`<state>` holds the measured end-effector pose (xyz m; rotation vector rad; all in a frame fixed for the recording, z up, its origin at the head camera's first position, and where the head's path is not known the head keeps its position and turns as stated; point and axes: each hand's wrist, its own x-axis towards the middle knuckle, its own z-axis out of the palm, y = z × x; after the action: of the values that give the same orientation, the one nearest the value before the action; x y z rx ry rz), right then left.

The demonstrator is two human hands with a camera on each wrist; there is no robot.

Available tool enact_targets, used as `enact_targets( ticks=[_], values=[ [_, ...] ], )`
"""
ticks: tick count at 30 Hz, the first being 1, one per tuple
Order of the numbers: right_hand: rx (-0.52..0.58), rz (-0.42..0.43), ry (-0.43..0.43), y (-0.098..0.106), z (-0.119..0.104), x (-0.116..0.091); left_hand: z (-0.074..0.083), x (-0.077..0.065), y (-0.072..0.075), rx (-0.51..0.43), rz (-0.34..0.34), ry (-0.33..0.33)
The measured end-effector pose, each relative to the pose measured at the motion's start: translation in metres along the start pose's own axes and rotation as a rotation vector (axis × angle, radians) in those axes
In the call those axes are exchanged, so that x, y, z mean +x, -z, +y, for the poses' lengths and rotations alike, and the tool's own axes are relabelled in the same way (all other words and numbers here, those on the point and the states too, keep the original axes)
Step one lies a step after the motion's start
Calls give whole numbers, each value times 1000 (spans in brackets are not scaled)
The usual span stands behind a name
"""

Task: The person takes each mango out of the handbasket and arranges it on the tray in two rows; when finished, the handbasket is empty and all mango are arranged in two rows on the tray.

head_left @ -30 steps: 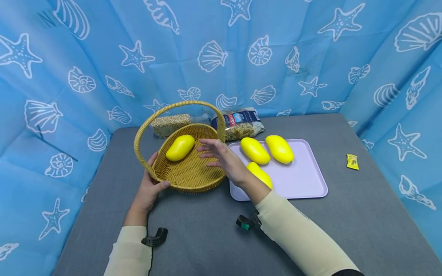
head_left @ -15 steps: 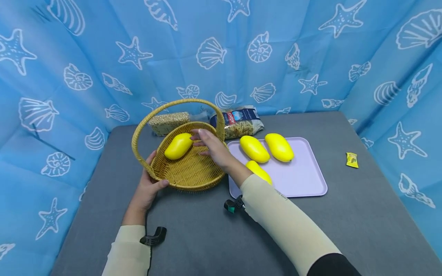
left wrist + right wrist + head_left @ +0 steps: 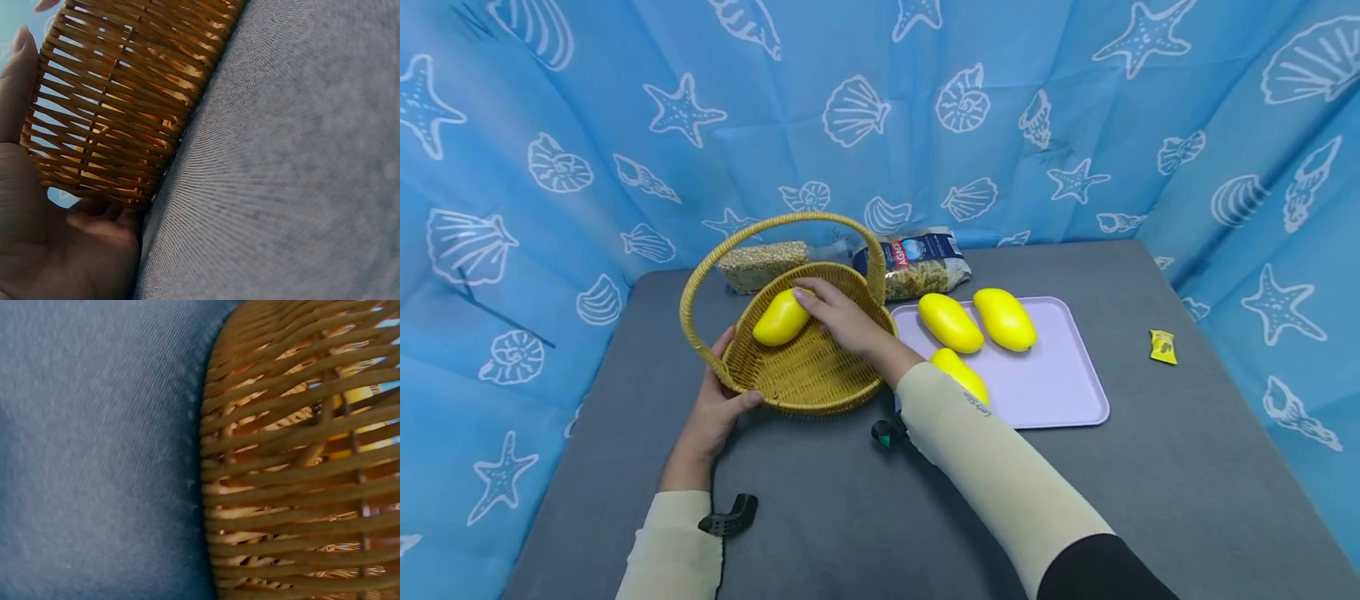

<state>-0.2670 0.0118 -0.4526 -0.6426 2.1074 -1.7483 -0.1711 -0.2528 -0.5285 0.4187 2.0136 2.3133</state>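
In the head view, a yellow mango (image 3: 781, 318) lies at the left inside a wicker basket (image 3: 808, 379) with a tall arched handle. My left hand (image 3: 711, 414) holds the basket's left side, its thumb over the rim and its other fingers outside the wall. The left wrist view shows that hand (image 3: 75, 244) against the woven wall (image 3: 125, 100). My right hand (image 3: 842, 321) reaches over the basket's right rim and grips the mango's right end; part of its fingers is hidden. In the right wrist view the basket's wall (image 3: 300, 487) hides this hand.
Right of the basket, a lilac tray (image 3: 1052, 383) bears three more mangoes (image 3: 1004, 320). Behind stand a pack of beige grains (image 3: 763, 265) and a pasta bag (image 3: 917, 265). A small yellow packet (image 3: 1163, 347) lies far right. A blue curtain (image 3: 880, 108) closes off the back.
My right hand has moved left and down into the basket, from apart to contact with the mango. The left hand keeps its hold on the basket. The head view has shifted slightly.
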Motion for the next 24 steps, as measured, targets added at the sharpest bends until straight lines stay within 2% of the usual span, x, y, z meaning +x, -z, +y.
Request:
enact_targets(
  ticks=[6,9,14,17,24],
  values=[
    [-203,-100,-26,-6,3,4,2,-1,1,12,7,4],
    [-339,-154,-28,-8,6,3,1,-2,1,13,7,13],
    [-538,-288,17,-12,11,1,-2,-2,1,15,9,29],
    [-563,-340,56,-14,12,1,-2,-2,1,23,7,28],
    [-504,-417,100,-16,10,-2,-1,-2,1,31,13,25]
  ],
)
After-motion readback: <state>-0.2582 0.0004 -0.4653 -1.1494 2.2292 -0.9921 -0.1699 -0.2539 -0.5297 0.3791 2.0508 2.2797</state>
